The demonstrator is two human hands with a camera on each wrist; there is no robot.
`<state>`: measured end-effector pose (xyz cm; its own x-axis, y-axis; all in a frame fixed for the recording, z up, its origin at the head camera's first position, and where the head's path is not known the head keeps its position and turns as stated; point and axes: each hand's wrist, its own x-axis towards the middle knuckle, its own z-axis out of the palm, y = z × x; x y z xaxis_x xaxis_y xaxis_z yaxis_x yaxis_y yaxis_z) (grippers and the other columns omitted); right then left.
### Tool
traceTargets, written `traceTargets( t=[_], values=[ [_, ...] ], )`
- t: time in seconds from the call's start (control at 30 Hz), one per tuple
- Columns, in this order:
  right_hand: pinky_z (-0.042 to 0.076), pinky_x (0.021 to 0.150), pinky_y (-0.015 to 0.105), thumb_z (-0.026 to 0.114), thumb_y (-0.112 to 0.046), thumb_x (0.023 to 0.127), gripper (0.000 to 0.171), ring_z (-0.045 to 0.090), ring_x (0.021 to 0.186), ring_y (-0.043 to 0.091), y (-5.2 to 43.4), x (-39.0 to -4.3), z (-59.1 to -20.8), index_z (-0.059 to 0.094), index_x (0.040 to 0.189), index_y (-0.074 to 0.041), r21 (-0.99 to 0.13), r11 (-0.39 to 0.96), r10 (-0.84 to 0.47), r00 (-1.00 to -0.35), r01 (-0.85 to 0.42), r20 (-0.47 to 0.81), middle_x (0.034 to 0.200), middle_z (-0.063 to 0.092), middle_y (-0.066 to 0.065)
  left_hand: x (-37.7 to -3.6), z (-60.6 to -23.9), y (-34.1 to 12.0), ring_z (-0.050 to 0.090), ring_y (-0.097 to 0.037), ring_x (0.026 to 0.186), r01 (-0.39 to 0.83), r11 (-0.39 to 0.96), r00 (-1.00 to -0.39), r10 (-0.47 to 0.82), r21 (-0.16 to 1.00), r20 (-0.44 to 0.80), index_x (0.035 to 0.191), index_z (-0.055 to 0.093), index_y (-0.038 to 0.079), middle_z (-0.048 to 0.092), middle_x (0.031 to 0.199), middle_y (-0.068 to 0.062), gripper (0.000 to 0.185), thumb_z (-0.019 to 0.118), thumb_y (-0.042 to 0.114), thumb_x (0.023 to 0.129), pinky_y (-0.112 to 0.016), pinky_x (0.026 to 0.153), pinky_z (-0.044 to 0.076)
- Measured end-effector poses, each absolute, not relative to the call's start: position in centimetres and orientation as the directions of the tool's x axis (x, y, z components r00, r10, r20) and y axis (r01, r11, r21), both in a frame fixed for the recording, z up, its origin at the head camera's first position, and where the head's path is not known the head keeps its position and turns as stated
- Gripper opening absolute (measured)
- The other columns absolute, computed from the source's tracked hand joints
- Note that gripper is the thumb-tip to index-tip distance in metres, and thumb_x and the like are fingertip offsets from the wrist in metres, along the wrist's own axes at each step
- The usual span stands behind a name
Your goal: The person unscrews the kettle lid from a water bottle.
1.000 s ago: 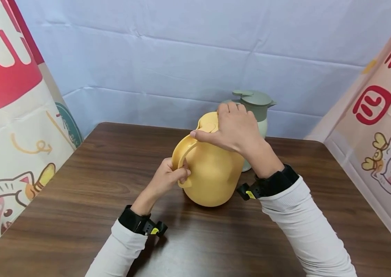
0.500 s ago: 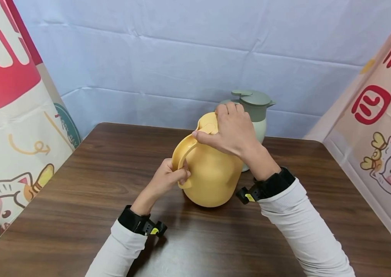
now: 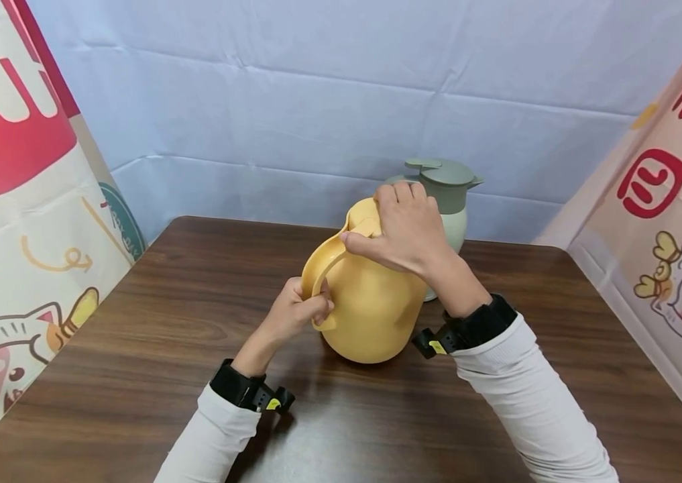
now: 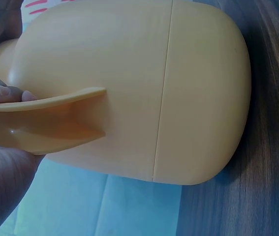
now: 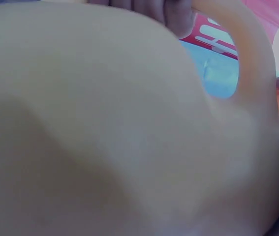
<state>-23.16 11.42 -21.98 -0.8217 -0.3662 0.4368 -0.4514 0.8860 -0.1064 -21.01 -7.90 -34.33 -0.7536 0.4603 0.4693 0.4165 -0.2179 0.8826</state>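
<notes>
A yellow thermos jug stands on the wooden table, its smooth body also filling most of both wrist views. My left hand grips its handle, the fingers passing through the loop. Over the top, my right hand holds the yellow lid, fingers bent over the far side and thumb pointing left near the handle's upper end. That hand covers much of the lid and the whole spout side. In the right wrist view, left-hand fingers show beside the handle loop.
Close behind the yellow jug, a green thermos jug with a lever-topped lid stands partly hidden by my right hand. A pale blue cloth hangs behind the table. Printed banners hang along both sides.
My right hand and thumb have shifted very slightly to the right over the lid. The left hand keeps its grip, and the jug stays in place.
</notes>
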Motion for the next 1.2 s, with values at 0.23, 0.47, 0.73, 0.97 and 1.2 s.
traceTargets(
  t=[0.23,0.47,0.73,0.97,1.2],
  values=[
    [0.028,0.08,0.047,0.051,-0.063,0.076,0.074,0.037,0.11,0.033,12.2,-23.4,-22.0,0.05,0.121,-0.004,-0.169,0.846,-0.409,-0.82,-0.505,0.4,0.121,0.047,0.014,-21.1,-34.4,-7.9,0.04,-0.019,0.052,0.413,-0.215,-0.754,0.464,0.885,0.465,0.07,0.046,-0.002,0.039,0.052,-0.013,0.01,0.046,-0.001,0.08,-0.027,0.05,0.035],
    [0.021,0.082,0.05,0.056,-0.054,0.077,0.072,0.033,0.113,0.032,13.3,-23.6,-22.1,0.046,0.132,-0.008,-0.264,0.779,-0.464,-0.806,-0.569,0.367,0.132,0.045,0.01,-21.1,-34.3,-7.9,0.039,-0.018,0.052,0.392,-0.204,-0.774,0.455,0.897,0.442,0.069,0.046,-0.001,0.038,0.053,-0.012,0.011,0.046,0.001,0.08,-0.027,0.051,0.034],
    [0.016,0.088,0.053,0.066,-0.04,0.076,0.066,0.023,0.118,0.031,14.5,-23.9,-22.4,0.049,0.133,-0.011,-0.392,0.638,-0.517,-0.746,-0.662,0.419,0.137,0.044,0.008,-21.2,-34.4,-8.0,0.039,-0.018,0.052,0.397,-0.207,-0.772,0.452,0.894,0.447,0.068,0.045,-0.001,0.038,0.053,-0.011,0.012,0.046,0.002,0.08,-0.026,0.052,0.034],
    [0.023,0.092,0.055,0.069,-0.028,0.078,0.056,0.025,0.124,0.032,15.9,-23.4,-22.5,0.054,0.129,-0.01,-0.504,0.511,-0.564,-0.714,-0.696,0.414,0.14,0.039,0.012,-21.4,-34.6,-7.9,0.038,-0.019,0.052,0.401,-0.227,-0.762,0.454,0.887,0.461,0.068,0.044,-0.002,0.037,0.052,-0.013,0.011,0.044,-0.001,0.079,-0.027,0.052,0.033],
    [0.031,0.097,0.048,0.074,-0.015,0.077,0.04,0.041,0.124,0.024,17.3,-22.6,-22.1,0.065,0.115,-0.009,-0.52,0.44,-0.556,-0.677,-0.732,0.483,0.132,0.05,0.01,-21.8,-34.4,-8.0,0.037,-0.02,0.05,0.425,-0.266,-0.744,0.443,0.865,0.501,0.068,0.043,-0.003,0.036,0.051,-0.012,0.011,0.044,-0.003,0.079,-0.026,0.051,0.033]
  ],
)
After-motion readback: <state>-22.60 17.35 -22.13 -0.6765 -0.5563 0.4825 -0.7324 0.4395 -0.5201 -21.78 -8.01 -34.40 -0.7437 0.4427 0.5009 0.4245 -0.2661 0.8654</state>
